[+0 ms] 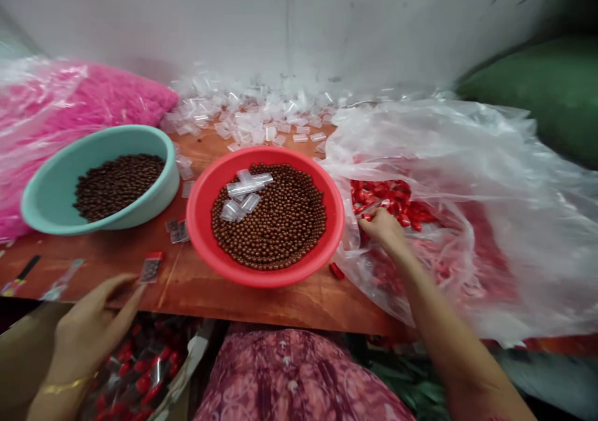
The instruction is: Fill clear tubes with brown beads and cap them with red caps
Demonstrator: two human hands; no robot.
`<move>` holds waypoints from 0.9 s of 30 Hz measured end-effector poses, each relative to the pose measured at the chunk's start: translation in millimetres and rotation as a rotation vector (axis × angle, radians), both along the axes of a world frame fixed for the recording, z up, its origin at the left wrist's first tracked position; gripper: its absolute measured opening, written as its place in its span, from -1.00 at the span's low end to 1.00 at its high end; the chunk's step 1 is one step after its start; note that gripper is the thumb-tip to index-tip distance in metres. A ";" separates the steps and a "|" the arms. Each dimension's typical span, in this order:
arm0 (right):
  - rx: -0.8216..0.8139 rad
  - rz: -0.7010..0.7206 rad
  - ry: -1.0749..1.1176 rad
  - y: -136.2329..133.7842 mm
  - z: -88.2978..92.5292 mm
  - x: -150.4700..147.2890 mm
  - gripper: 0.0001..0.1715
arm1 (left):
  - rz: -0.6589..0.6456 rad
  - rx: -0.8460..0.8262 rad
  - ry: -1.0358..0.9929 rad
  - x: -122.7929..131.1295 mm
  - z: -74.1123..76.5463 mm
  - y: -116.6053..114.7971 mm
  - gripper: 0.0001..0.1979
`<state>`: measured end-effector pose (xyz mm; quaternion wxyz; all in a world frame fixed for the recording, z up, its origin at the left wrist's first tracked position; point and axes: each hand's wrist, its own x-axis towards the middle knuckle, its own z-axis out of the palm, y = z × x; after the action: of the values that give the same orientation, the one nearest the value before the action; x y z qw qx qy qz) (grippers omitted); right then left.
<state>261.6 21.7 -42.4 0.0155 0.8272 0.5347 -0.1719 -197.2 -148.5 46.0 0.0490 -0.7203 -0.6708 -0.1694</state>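
Observation:
My left hand (93,321) is at the table's front left edge, its thumb and forefinger apart beside a small clear case with a red cap (151,267); whether they touch it is unclear. At the opening of a clear plastic bag (467,141), my right hand (383,227) has its fingers pinched at the red caps (383,193), on something I cannot make out. Between the hands stands a red bowl (266,278) of brown beads (275,222), with several clear cases (243,193) lying on the beads. One loose red cap (336,271) lies right of the bowl.
A teal bowl (51,203) with dark brown pieces stands at left, before a pink-filled bag (107,97). Many clear cases (252,119) are heaped along the wall. Below the table edge is a container of red-capped cases (144,371). A green sack (542,91) is at far right.

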 end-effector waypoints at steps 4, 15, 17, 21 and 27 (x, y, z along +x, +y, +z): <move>0.031 -0.066 -0.069 -16.1 -7.0 -2.8 -0.52 | -0.316 0.087 0.130 46.1 6.9 72.2 -0.78; 0.166 0.003 -0.062 -51.2 -19.4 3.1 -0.62 | -0.806 -0.378 0.656 119.2 -24.4 229.4 -0.77; 0.179 0.020 -0.051 -51.5 -19.8 4.1 -0.63 | -0.814 -0.369 0.668 121.6 -25.4 229.1 -0.76; 0.219 0.038 -0.040 -50.4 -21.9 5.2 -0.65 | -0.689 -0.508 0.630 128.3 -21.5 221.6 -0.78; 0.262 0.051 -0.033 -49.2 -28.1 8.7 -0.67 | -0.289 -0.704 0.379 151.4 -23.7 225.2 -0.85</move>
<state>270.3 -27.4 -70.5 -0.0795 0.8110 0.5732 -0.0867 -45.8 76.7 22.4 -0.1018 -0.7982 -0.5588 0.2006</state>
